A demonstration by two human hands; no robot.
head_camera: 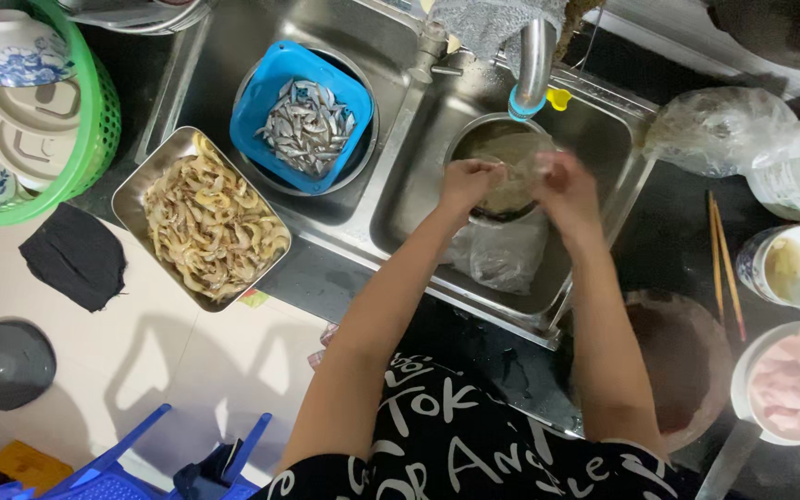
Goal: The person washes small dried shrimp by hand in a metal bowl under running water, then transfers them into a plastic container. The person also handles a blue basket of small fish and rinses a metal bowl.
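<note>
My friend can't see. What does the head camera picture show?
Two bare hands, left hand and right hand, hold something small and pale together over a metal bowl in the right sink basin under the tap. Left of them sit a metal tray of shrimp and a blue basket of small fish.

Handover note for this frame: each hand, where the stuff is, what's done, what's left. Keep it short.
Left hand and right hand: both over the metal bowl in the right sink basin, under the tap, pinching something small and pale between them; what it is I cannot tell.
Steel tray of shrimp rests on the left sink edge.
Blue basket of small silver fish sits in the left basin.
Done: shrimp and fish appear sorted into separate containers.
Left: likely finishing the item at the tap; how much remains cannot be told.
</note>
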